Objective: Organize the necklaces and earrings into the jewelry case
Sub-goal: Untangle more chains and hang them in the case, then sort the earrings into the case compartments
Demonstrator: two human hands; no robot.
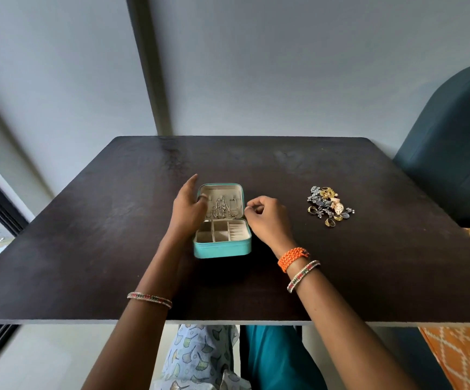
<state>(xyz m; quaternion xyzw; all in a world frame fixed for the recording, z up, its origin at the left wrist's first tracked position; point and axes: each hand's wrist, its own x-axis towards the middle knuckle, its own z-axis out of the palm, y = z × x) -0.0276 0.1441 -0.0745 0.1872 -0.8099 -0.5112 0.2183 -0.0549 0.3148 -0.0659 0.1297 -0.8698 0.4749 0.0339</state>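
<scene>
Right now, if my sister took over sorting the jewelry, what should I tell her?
Left hand: rests on the open case's left edge, fingers relaxed, holding nothing.
Right hand: fingers curled beside the case's right edge; whether it pinches anything is unclear.
Done: necklaces hang inside the lid.
Left: the pile of earrings and rings lies on the table to the right; the case's compartments look empty. Sort the pile in.

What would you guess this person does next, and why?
Probably the right hand reaches over to the loose pile of earrings and rings on the table and brings one piece back. Chains already hang in the lid of the open teal case, but its tray compartments look empty, and the left hand rests at the lid.
</scene>
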